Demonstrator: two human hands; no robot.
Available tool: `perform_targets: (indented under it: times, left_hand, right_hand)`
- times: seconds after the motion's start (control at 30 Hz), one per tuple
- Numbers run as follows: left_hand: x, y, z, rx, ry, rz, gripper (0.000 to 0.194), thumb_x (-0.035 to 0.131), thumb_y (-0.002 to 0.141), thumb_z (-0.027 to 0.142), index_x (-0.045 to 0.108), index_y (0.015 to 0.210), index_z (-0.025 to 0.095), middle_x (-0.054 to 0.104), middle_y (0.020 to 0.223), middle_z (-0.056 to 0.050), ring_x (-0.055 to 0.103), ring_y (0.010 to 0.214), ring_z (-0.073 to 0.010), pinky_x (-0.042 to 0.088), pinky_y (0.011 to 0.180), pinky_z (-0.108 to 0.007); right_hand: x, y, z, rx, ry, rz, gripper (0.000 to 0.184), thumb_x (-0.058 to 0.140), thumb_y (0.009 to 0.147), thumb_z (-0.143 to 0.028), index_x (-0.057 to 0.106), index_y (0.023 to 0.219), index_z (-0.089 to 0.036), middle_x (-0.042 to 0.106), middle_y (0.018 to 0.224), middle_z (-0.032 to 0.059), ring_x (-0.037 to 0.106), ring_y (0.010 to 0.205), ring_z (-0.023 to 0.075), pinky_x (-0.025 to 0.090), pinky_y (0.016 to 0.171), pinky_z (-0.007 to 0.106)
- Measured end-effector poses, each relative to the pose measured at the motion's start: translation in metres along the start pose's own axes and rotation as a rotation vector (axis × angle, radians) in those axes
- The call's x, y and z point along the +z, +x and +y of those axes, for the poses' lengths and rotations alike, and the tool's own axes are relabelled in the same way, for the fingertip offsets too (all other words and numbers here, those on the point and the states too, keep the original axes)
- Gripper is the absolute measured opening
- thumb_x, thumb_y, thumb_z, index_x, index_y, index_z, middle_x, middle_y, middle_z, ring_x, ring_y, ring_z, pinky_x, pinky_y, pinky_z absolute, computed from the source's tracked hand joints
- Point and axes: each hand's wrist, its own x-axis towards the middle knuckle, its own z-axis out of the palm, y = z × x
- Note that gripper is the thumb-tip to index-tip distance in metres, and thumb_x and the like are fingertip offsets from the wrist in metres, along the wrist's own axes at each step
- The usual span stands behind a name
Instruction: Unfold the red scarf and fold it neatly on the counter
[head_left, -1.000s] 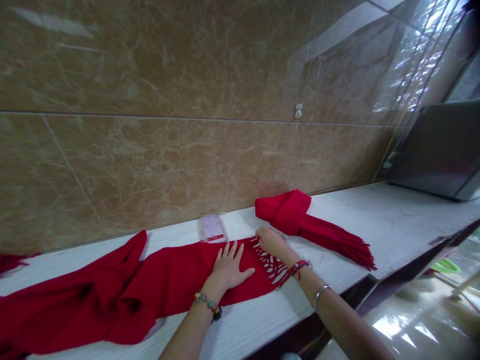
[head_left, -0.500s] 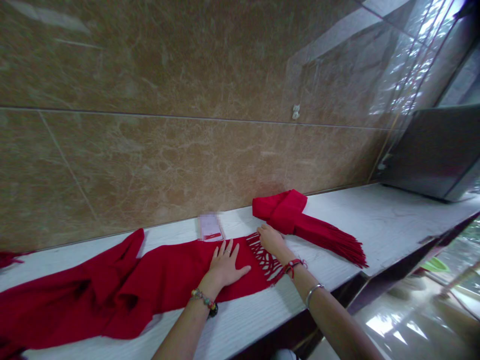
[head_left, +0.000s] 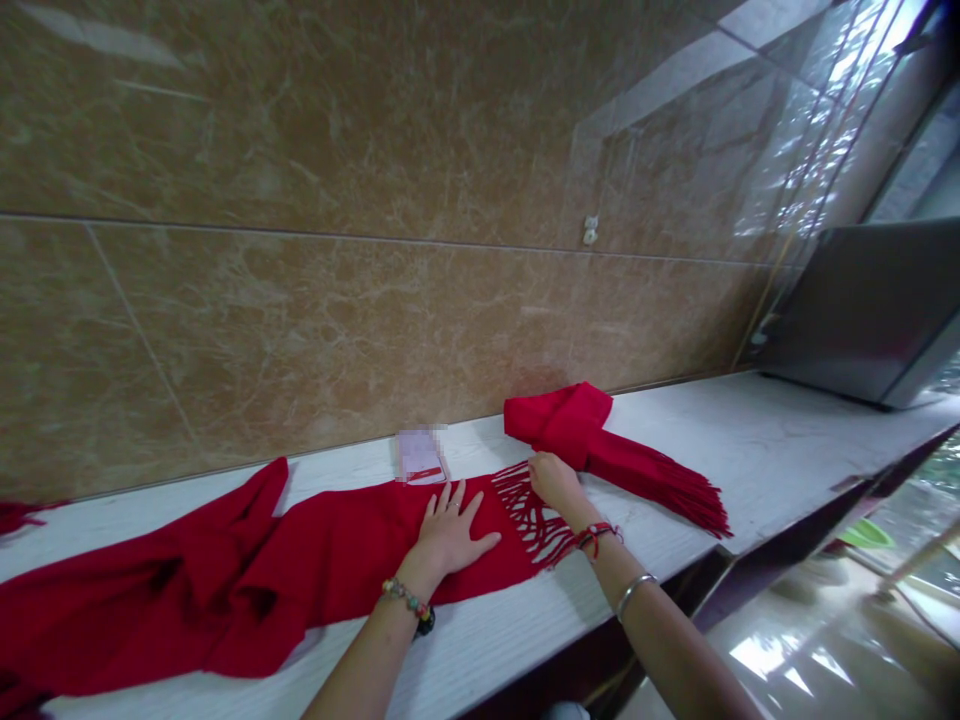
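Observation:
A long red scarf point(head_left: 352, 540) lies along the white counter, flat near its fringed end and bunched into folds toward the left. My left hand point(head_left: 450, 535) presses on it with spread fingers, palm down, just left of the fringe. At the fringe's far corner, my right hand point(head_left: 553, 484) has its fingers closed around some of the red strands. The other strands point(head_left: 529, 525) lie loosely tangled on the counter. A second red scarf point(head_left: 581, 430), folded across itself with its fringe to the right, rests just beyond my right hand.
A phone-like card point(head_left: 421, 457), partly blurred, lies against the wall behind the scarf. The white counter point(head_left: 787, 430) runs right to a large grey box-shaped appliance point(head_left: 862, 310). Brown tiles point(head_left: 337, 340) back the counter. A bit of red fringe point(head_left: 26, 515) shows at far left.
My right hand has moved slightly right, away from the scarf's body, drawing the far fringe strands out straighter. My left hand has stayed in place on the cloth.

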Motion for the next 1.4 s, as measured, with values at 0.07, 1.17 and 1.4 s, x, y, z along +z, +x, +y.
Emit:
perform_targets:
  times: [0.07, 1.17, 1.4]
  left_hand:
    - [0.001, 0.001, -0.001, 0.004, 0.0, 0.005, 0.079, 0.027, 0.073, 0.071, 0.025, 0.136, 0.024, 0.013, 0.145, -0.008, 0.005, 0.133, -0.0287, 0.011, 0.105, -0.046]
    - [0.003, 0.002, -0.002, 0.014, 0.017, 0.023, 0.079, 0.025, 0.073, 0.072, 0.023, 0.137, 0.025, 0.014, 0.145, -0.008, 0.006, 0.133, -0.0285, 0.011, 0.105, -0.046]
    - [0.0, 0.001, -0.001, 0.014, 0.01, 0.007, 0.075, 0.027, 0.076, 0.068, 0.023, 0.137, 0.025, 0.014, 0.145, -0.007, 0.006, 0.133, -0.0281, 0.011, 0.105, -0.046]
  right_hand:
    - [-0.002, 0.001, -0.005, -0.047, 0.018, -0.003, 0.025, 0.039, 0.08, -0.006, 0.062, 0.087, -0.012, 0.062, 0.091, 0.0123, 0.055, 0.091, 0.0182, 0.039, 0.082, 0.027]
    - [-0.031, -0.031, -0.013, -0.562, 0.065, -0.175, 0.026, 0.041, 0.072, -0.003, 0.06, 0.084, -0.016, 0.062, 0.088, 0.0066, 0.054, 0.087, 0.0159, 0.041, 0.079, 0.028]
    - [-0.047, -0.035, 0.034, -0.41, -0.11, -0.216, 0.023, 0.042, 0.073, -0.005, 0.062, 0.079, -0.013, 0.063, 0.083, 0.0095, 0.057, 0.081, 0.0173, 0.042, 0.075, 0.028]
